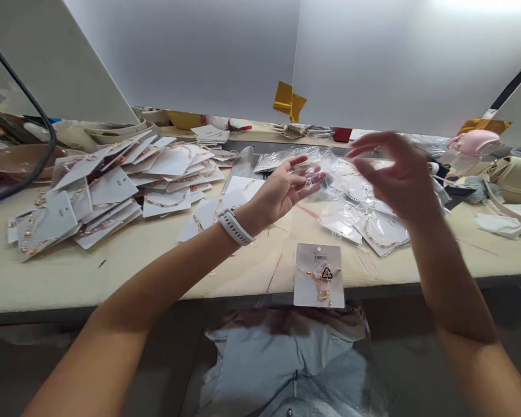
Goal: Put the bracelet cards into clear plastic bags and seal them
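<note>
My left hand is raised palm up with its fingers apart, a white smartwatch on the wrist. Its fingertips are close to a clear plastic bag. My right hand is blurred by motion and hangs above more clear bags holding white jewellery cards, its fingers spread. Nearest the table's front edge lies a white card with a gold-coloured bracelet and a recycling-marked tag. A large heap of carded bracelets fills the table's left side.
The cream work table has a front edge running across the view. Pale partition boards with yellow tape stand behind it. A black cable crosses the upper left. A pink item and a beige bag sit at the right. A light blue cloth lies below the table.
</note>
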Demonstrator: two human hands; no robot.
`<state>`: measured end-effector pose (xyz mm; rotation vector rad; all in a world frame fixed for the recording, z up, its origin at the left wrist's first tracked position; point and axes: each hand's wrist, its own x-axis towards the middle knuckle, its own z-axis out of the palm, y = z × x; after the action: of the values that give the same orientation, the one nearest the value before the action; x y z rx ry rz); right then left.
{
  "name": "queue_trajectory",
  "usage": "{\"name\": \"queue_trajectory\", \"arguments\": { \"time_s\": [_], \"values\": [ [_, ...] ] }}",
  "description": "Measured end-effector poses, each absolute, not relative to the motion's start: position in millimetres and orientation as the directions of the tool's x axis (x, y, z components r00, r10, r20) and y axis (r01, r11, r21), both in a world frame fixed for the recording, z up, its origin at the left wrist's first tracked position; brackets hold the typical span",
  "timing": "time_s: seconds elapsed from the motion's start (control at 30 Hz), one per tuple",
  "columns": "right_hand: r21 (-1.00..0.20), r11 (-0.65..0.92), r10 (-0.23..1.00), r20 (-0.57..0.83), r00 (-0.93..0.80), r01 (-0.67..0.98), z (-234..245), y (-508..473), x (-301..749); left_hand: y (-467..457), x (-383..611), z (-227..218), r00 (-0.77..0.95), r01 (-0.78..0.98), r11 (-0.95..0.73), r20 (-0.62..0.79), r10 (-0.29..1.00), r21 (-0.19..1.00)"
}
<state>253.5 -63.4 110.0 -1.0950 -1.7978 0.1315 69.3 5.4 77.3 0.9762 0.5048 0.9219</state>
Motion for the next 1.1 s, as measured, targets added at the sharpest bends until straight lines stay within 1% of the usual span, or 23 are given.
{"name": "queue_trajectory", "arguments": {
  "time_s": [0.03,0.1,0.17,0.27,0.4,0.6,0.67,0.8,0.9,1.0,1.07,1.1],
  "values": [
    [-0.471,0.583,0.730,0.661,-0.172,0.662,101.3,-53.3,243.5,9.6,68.0,71.5,0.537,-0.418,0.244,0.022,0.843,0.875],
    [-0.320,0.575,0.719,0.637,-0.278,0.753,84.5,-35.0,229.0,14.9,64.2,65.8,0.544,-0.399,0.232,0.025,0.839,0.887],
    [-0.203,0.558,0.695,0.644,-0.319,0.805,71.1,-20.0,222.2,17.7,60.1,64.0,0.557,-0.393,0.219,0.042,0.829,0.893],
    [-0.149,0.555,0.687,0.637,-0.350,0.819,59.2,-4.6,222.0,20.4,54.7,59.2,0.584,-0.386,0.219,0.053,0.810,0.896],
    [-0.074,0.556,0.683,0.608,-0.405,0.828,51.3,5.8,226.8,24.6,48.7,46.2,0.623,-0.310,0.244,0.003,0.782,0.919],
    [0.202,0.498,0.607,0.614,-0.505,0.843,43.8,6.2,229.7,25.4,45.1,36.1,0.624,-0.273,0.249,-0.027,0.781,0.929],
    [0.248,0.500,0.606,0.584,-0.540,0.830,43.6,4.3,230.0,23.6,45.2,34.8,0.629,-0.266,0.259,-0.037,0.777,0.928],
    [0.248,0.482,0.645,0.549,-0.532,0.841,43.6,3.7,229.2,24.5,45.5,33.8,0.645,-0.271,0.288,-0.048,0.763,0.918],
    [0.191,0.448,0.651,0.599,-0.465,0.873,41.6,8.0,226.3,30.4,45.7,37.2,0.637,-0.282,0.239,-0.006,0.771,0.929],
    [0.095,0.420,0.670,0.639,-0.379,0.903,41.4,18.5,229.7,34.1,46.0,41.5,0.621,-0.276,0.215,0.003,0.784,0.937],
    [-0.003,0.338,0.664,0.709,-0.237,0.941,45.3,29.2,244.1,32.3,45.3,42.3,0.616,-0.227,0.243,-0.054,0.786,0.943],
    [-0.079,0.284,0.637,0.760,-0.127,0.956,48.7,34.9,256.3,30.4,44.7,41.7,0.617,-0.194,0.262,-0.090,0.782,0.945]
  ]
}}
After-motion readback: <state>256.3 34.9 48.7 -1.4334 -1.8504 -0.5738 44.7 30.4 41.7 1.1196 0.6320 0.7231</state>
